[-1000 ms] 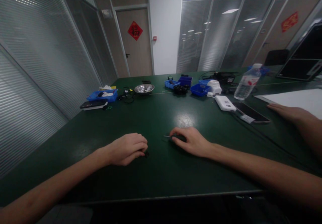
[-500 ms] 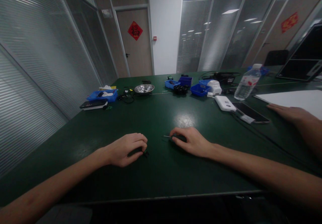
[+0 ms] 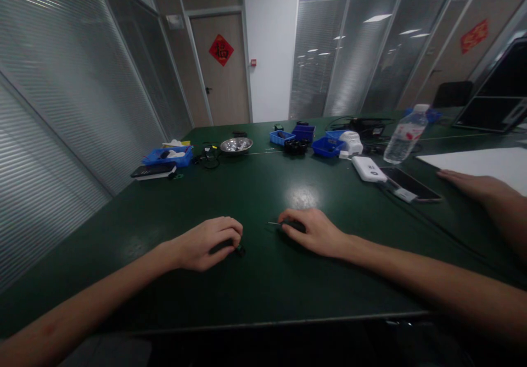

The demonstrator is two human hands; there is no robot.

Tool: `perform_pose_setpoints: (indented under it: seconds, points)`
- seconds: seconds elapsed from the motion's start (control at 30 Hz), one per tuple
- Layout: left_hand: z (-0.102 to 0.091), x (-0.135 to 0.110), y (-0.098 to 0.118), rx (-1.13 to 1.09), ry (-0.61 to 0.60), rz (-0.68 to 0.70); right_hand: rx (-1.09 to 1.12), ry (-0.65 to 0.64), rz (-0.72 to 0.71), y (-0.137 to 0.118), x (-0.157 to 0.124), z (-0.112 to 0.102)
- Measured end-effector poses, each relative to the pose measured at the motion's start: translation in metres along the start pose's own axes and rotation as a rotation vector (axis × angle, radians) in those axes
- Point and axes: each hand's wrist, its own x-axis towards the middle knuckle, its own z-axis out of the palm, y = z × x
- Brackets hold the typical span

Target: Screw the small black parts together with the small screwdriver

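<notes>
Nearer than the round silver metal bowl (image 3: pixel 236 146) and a little to its left: pinching, with the half-curled left hand (image 3: pixel 209 244), a small dark piece with a hint of green (image 3: pixel 240 250) at the fingertips. Compared with 1.0 s ago, now showing a wider gap between thumb and forefinger, with more of the piece uncovered; best read as a slight re-grip rather than any work with the tool. Impossible to tell whether lifted clear of the dark green tabletop (image 3: pixel 247 191).

Also nearer than the bowl, but to its right: gripping, with the closely curled right hand (image 3: pixel 315 232), a dark-handled tool with a thin metal shaft (image 3: pixel 293 226), unchanged since 1.0 s ago, pointed leftward, apart from the piece; probably just held.

Farther off, well right of the bowl: resting beside a flat white sheet (image 3: pixel 489 160) with 1 co-worker's hand (image 3: pixel 481 184).
</notes>
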Motion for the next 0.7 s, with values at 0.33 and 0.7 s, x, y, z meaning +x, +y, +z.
perform_pose_setpoints:
  seconds: [0.33,0.7]
  points:
    - [-0.0004,0.0001,-0.0014,0.027,-0.019,0.015,0.011,-0.005,0.001,0.0018,0.0003,0.0006]
    - [-0.0017,0.0045,0.0003,0.161,-0.083,0.031,-0.005,-0.007,0.001,-0.0013,0.0008,-0.0003]
